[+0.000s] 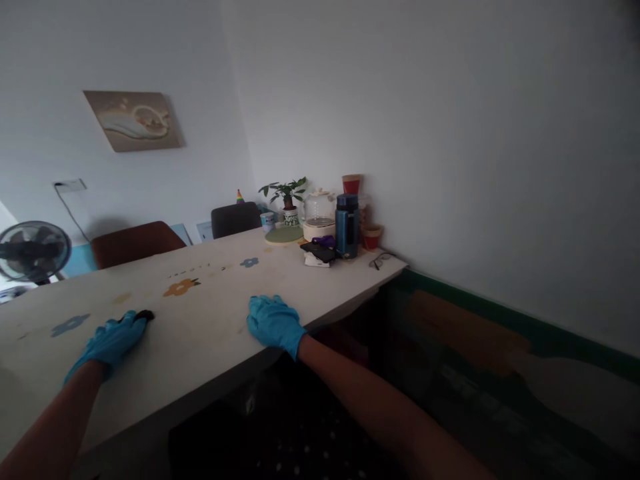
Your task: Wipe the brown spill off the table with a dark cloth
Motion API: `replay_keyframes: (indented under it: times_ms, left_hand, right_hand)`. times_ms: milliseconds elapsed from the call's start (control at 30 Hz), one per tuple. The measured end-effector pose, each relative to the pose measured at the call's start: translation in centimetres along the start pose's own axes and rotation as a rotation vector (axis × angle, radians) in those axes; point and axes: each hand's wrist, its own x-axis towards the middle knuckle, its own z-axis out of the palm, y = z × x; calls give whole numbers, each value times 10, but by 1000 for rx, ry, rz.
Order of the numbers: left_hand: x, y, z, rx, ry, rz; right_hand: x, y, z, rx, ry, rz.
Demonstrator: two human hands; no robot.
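Both hands wear blue gloves. My left hand (111, 340) is closed over a small dark object (145, 315) that looks like a black cloth or sponge, pressed on the white flower-printed tabletop (210, 327). Most of that object is hidden under the fingers. My right hand (274, 324) rests palm down near the table's front edge, fingers stretched out and nothing visible in it.
A blue bottle (347, 227), a glass kettle (319, 213), a dark phone-like item (319, 251), glasses (381, 260), a potted plant (289, 199) and a green round mat (284, 235) stand at the far right. Chairs (137, 245) and a fan (35, 251) are beyond.
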Motion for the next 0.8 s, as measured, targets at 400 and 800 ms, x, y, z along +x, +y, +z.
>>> replay_keyframes:
  times_ms: [400, 800]
  left_hand:
    - [0, 112, -3, -219, 57, 261]
    - [-16, 222, 6, -291, 67, 619]
  right_hand:
    - [2, 2, 3, -13, -8, 17]
    - [6, 5, 13, 1, 101, 1]
